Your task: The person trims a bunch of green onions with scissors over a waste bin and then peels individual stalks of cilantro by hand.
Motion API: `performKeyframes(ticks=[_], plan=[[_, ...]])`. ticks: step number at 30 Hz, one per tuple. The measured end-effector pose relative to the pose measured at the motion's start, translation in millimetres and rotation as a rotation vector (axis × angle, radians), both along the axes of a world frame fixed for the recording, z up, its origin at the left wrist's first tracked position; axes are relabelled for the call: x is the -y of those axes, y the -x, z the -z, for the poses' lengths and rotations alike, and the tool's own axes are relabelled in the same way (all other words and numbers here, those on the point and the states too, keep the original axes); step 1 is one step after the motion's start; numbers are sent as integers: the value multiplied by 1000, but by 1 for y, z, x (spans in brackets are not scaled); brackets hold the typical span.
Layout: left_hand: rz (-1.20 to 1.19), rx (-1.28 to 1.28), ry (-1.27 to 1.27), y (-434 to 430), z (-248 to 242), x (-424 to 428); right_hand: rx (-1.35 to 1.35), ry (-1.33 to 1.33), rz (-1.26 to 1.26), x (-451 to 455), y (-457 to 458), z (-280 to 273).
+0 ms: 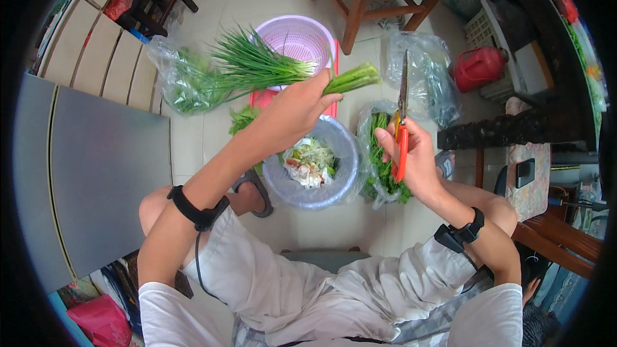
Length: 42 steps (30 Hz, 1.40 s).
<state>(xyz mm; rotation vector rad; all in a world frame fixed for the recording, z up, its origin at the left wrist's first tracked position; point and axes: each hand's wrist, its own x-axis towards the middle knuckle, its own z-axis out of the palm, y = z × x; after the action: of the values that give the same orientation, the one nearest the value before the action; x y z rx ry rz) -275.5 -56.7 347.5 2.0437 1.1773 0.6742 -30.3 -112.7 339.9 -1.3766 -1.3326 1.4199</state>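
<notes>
My left hand [301,111] grips a bunch of green leafy stalks [354,78], perhaps celery, cut ends pointing right. Leaves [245,119] show on the other side of my wrist. In my right hand [417,152] are scissors [401,144] with orange-red handles, blades pointing away from me. Below my left hand stands a bin [351,173] lined with a clear plastic bag, with vegetable scraps and crumpled tissue [311,161] inside. A bundle of long thin green onions [270,65] lies across the rim of a lilac colander [308,29]. Beside the bin, a plastic bag holds leafy greens [381,168].
Another bag of greens [188,82] rests on the floor at left, near grey cabinet doors [111,168]. A wooden stool [356,14] stands ahead. To the right are a clear bag [419,72], a red jug [479,68] and a phone [525,172] on a cloth-covered seat.
</notes>
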Motion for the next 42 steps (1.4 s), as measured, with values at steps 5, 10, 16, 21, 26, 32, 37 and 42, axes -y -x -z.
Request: performKeyframes(ticks=[5, 10, 16, 21, 26, 32, 37, 42], plan=[[91, -186, -117, 2, 6, 3, -33, -39, 62, -5, -4, -6], [174, -366, -376, 4, 18, 3, -74, -124, 63, -12, -4, -5], [217, -472, -246, 2, 20, 7, -93, 19, 67, -10, 1, 5], [238, -507, -273, 3, 22, 6, -109, 50, 92, -10, 0, 7], [229, -534, -247, 2, 22, 5, -99, 18, 155, -10, 2, 4], [235, -531, -245, 1, 25, 6, -62, 51, 77, -7, 0, 7], [249, -544, -267, 0, 29, 7, -110, 62, 19, -6, -1, 7], [256, -532, -237, 0, 31, 7, -116, 79, 27, -6, -1, 8]])
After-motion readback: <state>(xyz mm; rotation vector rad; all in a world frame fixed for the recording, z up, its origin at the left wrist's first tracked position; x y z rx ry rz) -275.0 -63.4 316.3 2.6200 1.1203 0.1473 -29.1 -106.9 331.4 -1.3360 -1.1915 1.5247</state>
